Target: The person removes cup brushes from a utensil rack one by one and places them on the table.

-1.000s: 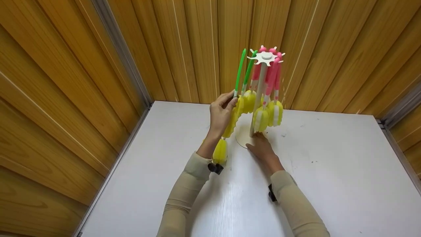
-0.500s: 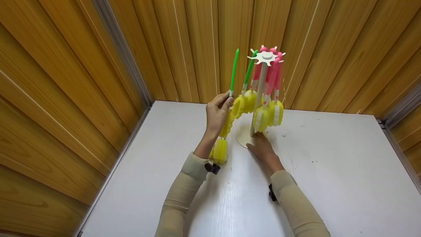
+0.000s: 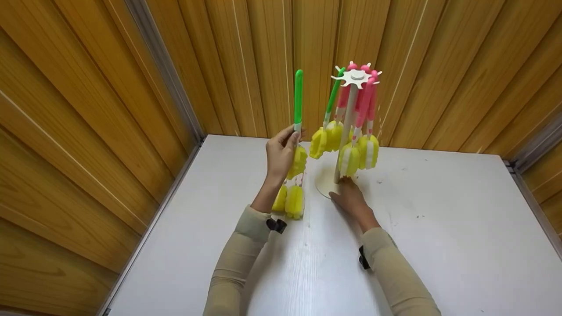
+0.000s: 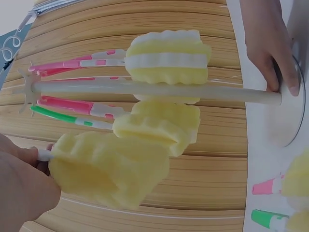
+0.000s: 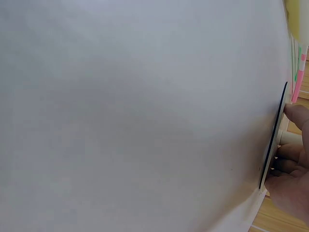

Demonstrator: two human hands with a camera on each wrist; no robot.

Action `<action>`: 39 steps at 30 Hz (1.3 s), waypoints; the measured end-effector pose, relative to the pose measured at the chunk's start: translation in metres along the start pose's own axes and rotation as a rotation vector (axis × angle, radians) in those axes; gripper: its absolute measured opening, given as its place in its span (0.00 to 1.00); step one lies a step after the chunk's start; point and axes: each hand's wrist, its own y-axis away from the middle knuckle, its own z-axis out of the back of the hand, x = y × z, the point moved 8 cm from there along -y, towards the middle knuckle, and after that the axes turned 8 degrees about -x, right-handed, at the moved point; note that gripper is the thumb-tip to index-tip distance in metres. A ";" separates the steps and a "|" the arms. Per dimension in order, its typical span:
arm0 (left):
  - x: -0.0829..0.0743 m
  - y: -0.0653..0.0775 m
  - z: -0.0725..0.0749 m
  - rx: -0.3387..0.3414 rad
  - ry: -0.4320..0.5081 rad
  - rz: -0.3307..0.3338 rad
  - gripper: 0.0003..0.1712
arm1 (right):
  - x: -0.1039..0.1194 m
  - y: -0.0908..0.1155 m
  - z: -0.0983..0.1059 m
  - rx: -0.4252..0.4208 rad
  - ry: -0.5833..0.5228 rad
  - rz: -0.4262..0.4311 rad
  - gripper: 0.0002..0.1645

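My left hand (image 3: 281,153) pinches a sponge bottle brush by its white neck. Its green handle (image 3: 299,96) points up, and its yellow sponge head (image 4: 108,169) hangs below the fingers, left of the white stand (image 3: 350,105). From the stand's hooked top (image 3: 356,76) hang several more brushes: one with a green handle (image 3: 334,94), the others with pink handles (image 3: 363,103). My right hand (image 3: 350,197) presses on the round base (image 3: 324,182), fingertips at the foot of the pole, thumb spread over the base; it is mostly cut off in the right wrist view.
Below the left hand, two yellow sponge heads (image 3: 294,202) lie on the white table (image 3: 439,228), partly hidden by the wrist; the left wrist view shows pink (image 4: 263,187) and green (image 4: 261,218) parts beside them. A wood-panel wall (image 3: 421,87) rises behind the stand.
My left hand has carried the green-handled brush left, away from the stand, and turned it so the handle's broad side shows. My right hand has stayed on the base.
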 end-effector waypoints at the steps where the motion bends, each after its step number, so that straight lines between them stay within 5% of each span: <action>1: 0.001 0.000 0.001 -0.003 0.000 0.004 0.16 | 0.000 0.000 0.000 0.001 0.002 0.001 0.45; 14: 0.013 0.003 0.018 -0.033 -0.027 0.064 0.14 | -0.001 0.000 -0.001 0.022 0.008 -0.015 0.44; 21: 0.017 0.004 0.035 -0.067 -0.039 0.067 0.14 | 0.004 0.002 0.004 -0.019 0.006 0.044 0.36; 39: 0.044 0.011 0.068 -0.109 -0.106 0.151 0.13 | -0.001 0.000 0.000 -0.006 -0.002 0.034 0.43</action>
